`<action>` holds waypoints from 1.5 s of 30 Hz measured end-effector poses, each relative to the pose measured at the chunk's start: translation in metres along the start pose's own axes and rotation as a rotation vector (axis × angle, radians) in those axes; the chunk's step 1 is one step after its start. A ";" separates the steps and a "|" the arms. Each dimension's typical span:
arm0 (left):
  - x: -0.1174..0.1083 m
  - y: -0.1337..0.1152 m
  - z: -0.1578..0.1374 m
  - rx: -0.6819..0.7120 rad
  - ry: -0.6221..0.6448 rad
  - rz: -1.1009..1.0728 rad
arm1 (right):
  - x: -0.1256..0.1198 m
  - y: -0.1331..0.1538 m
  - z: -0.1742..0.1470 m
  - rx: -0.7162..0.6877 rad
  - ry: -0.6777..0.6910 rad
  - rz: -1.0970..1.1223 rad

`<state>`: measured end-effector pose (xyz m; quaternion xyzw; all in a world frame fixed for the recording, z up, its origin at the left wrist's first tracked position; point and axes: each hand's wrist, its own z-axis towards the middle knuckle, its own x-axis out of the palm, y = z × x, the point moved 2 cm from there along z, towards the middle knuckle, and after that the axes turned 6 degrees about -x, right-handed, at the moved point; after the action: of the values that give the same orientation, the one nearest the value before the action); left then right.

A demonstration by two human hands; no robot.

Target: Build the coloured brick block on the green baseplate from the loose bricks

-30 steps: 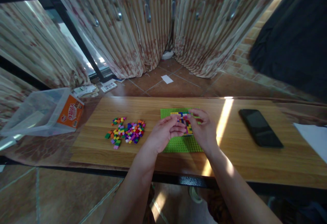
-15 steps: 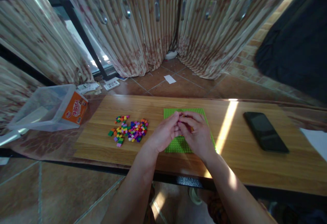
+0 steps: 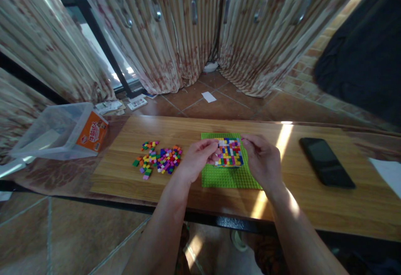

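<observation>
Right hand [image 3: 265, 160]: thumb and index pinched together, on what looks like one magenta brick [image 3: 243, 138], tiny at this range. Tips sit at the upper right corner of the block [image 3: 230, 151]; can't tell if the brick touches it. Left hand [image 3: 198, 158]: fingers curled, thumb lying over them, at the block's left edge, covering part of that side. Can't tell if it grips anything.

Block is a near-rectangular build of small bricks in mixed colors: yellow, red, blue, white, orange, pink. Near side wall is visible below the top. It sits on the green baseplate [image 3: 225, 179], with bare studs showing along the near side and a thin strip at the far side. Baseplate lies flat on the wood table [image 3: 294, 197].

Loose bricks [image 3: 168, 160] are left of the left hand, well apart from the baseplate: one dense heap, a looser scatter to its left, a short cluster on the far side. Clear bin [image 3: 59, 137] with an orange label [image 3: 93, 132] is at far left, past the table's end.

Right side: sun streak [image 3: 284, 139] across the table, phone [image 3: 327, 162] beyond it, dark screen up, then white paper [image 3: 387, 174] at the frame edge. Curtains [image 3: 184, 49] hang past the table.
</observation>
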<state>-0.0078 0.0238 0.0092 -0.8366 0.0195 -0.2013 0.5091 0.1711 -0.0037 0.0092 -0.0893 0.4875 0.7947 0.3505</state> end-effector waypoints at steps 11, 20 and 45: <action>0.012 0.006 -0.004 0.010 0.184 0.222 | 0.017 0.001 0.000 -0.206 0.205 -0.212; 0.019 0.012 0.000 -0.025 0.289 0.226 | 0.023 -0.004 0.001 -0.201 0.147 -0.181; 0.026 0.010 -0.001 -0.067 0.228 0.232 | 0.033 -0.024 -0.005 0.391 -0.008 0.372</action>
<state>0.0171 0.0118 0.0089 -0.8170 0.1805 -0.2341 0.4951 0.1614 0.0143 -0.0266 0.0742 0.6382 0.7366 0.2112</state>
